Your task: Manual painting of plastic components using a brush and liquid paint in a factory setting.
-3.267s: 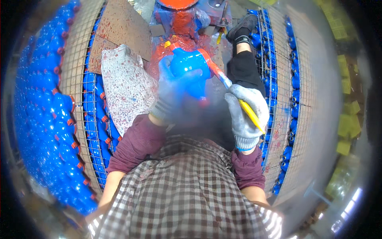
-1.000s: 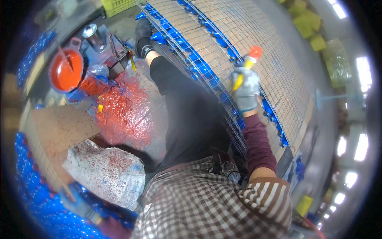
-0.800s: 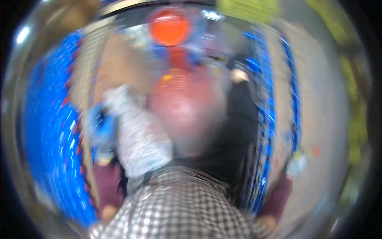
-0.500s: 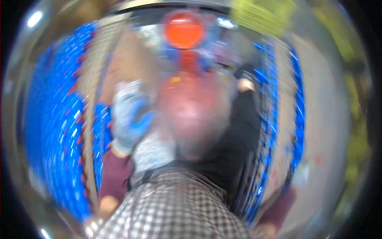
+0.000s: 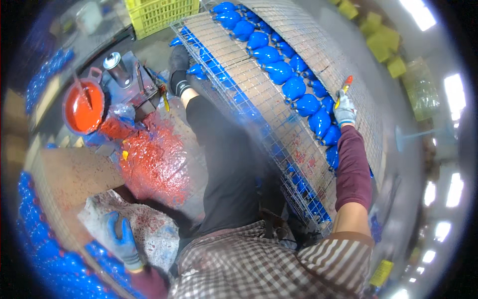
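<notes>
Head cam, R hand curled rd brush, blue pcs just beside, L hand half-open, empty

The right hand hides part of the brush; the rack partly hides blue pieces below its left edge.

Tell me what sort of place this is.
Most likely a painting workshop or factory floor: orange-red paint fills a pan, rows of glossy blue pieces lie on a wire-mesh rack, and the gloved right hand holds a red-tipped brush.
</notes>
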A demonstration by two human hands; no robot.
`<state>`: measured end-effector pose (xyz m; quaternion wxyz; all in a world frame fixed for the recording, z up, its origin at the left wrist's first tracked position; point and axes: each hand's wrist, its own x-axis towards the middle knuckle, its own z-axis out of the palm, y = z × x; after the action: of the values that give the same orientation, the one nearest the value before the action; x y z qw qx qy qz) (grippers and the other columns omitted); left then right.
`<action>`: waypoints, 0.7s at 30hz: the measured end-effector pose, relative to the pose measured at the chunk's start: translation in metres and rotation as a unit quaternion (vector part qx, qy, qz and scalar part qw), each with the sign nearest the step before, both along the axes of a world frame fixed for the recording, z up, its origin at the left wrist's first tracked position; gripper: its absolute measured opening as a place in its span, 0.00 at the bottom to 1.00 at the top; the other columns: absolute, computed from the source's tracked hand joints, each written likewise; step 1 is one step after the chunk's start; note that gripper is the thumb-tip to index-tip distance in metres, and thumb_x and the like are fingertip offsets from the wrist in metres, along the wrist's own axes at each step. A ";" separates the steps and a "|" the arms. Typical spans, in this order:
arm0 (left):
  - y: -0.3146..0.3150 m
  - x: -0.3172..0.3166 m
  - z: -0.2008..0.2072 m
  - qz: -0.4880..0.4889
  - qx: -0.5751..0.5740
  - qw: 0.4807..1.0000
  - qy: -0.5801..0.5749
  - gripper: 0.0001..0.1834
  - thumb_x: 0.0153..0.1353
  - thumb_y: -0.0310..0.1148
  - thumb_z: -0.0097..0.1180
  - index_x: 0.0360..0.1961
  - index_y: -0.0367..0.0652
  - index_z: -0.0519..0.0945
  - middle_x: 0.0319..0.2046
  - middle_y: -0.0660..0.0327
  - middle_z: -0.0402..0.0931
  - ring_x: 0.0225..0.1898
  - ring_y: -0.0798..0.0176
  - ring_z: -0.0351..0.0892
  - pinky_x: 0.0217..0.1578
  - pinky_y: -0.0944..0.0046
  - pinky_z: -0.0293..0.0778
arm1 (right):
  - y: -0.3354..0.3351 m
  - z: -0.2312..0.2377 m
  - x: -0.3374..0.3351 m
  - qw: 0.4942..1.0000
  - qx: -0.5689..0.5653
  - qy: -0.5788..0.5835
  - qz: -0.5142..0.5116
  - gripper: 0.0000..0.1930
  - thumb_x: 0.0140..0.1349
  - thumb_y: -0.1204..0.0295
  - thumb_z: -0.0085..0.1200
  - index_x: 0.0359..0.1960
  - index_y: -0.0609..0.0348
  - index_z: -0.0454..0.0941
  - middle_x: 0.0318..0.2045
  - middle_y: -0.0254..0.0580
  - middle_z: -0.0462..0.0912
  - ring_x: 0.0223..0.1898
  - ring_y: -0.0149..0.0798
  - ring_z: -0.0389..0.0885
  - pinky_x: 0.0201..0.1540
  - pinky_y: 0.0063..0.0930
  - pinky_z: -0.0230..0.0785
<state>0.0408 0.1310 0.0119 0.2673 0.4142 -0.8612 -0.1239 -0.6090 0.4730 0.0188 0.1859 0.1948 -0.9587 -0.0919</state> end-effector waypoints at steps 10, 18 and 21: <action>-0.006 -0.002 0.007 -0.031 0.007 0.999 0.010 0.14 0.51 0.21 0.59 0.41 0.35 0.77 0.41 0.52 0.77 0.44 0.50 0.75 0.50 0.57 0.68 | -0.002 -0.040 0.009 1.000 0.004 -0.016 0.009 0.12 0.57 0.73 0.47 0.43 0.48 0.73 0.33 0.49 0.80 0.37 0.52 0.79 0.38 0.45 0.71; -0.003 0.004 -0.002 -0.027 0.003 1.000 -0.006 0.13 0.51 0.21 0.59 0.40 0.35 0.77 0.41 0.52 0.77 0.44 0.51 0.75 0.50 0.57 0.68 | -0.015 -0.027 0.031 0.997 -0.065 -0.027 0.012 0.17 0.54 0.58 0.57 0.43 0.51 0.73 0.37 0.51 0.79 0.40 0.53 0.79 0.41 0.47 0.71; -0.003 0.003 -0.002 -0.038 0.015 0.999 0.012 0.13 0.51 0.21 0.59 0.40 0.35 0.77 0.41 0.52 0.77 0.44 0.51 0.75 0.50 0.57 0.68 | -0.010 -0.029 0.029 0.996 -0.082 -0.018 0.031 0.18 0.54 0.57 0.57 0.43 0.51 0.73 0.38 0.51 0.78 0.40 0.53 0.78 0.43 0.46 0.70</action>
<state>0.0433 0.1275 0.0103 0.2663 0.3836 -0.8711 -0.1520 -0.5799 0.4629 -0.0105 0.1862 0.2107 -0.9596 -0.0039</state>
